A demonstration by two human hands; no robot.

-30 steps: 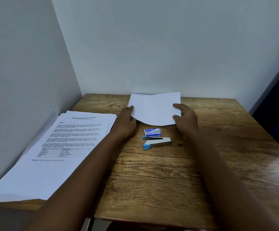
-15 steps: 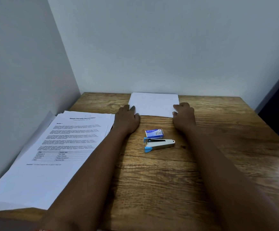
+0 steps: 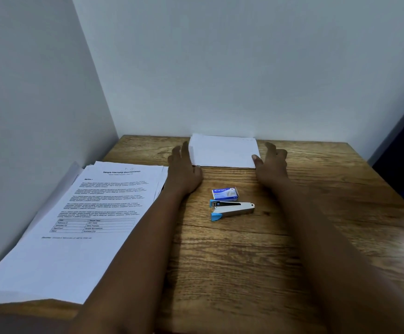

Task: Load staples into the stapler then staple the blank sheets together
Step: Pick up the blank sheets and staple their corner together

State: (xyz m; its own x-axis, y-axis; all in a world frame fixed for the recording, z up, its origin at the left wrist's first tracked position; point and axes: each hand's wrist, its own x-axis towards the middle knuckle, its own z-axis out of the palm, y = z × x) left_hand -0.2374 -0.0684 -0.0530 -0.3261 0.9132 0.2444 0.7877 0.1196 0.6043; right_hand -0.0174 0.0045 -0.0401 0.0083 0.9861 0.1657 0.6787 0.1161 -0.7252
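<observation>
Blank sheets (image 3: 224,151) flat at the far edge of the wooden bench (image 3: 244,261), against the wall. Left hand (image 3: 184,169) along the stack's left edge, fingers (image 3: 185,150) straight and released, touching the paper. Right hand (image 3: 272,162) just beside the stack's right edge, fingers loose, grasping nothing. Stapler (image 3: 232,210) near the bench's middle, lying between the forearms, untouched. Staple box (image 3: 225,194) just beyond it. Printed pages (image 3: 87,218) fanned along the left edge of the bench.
</observation>
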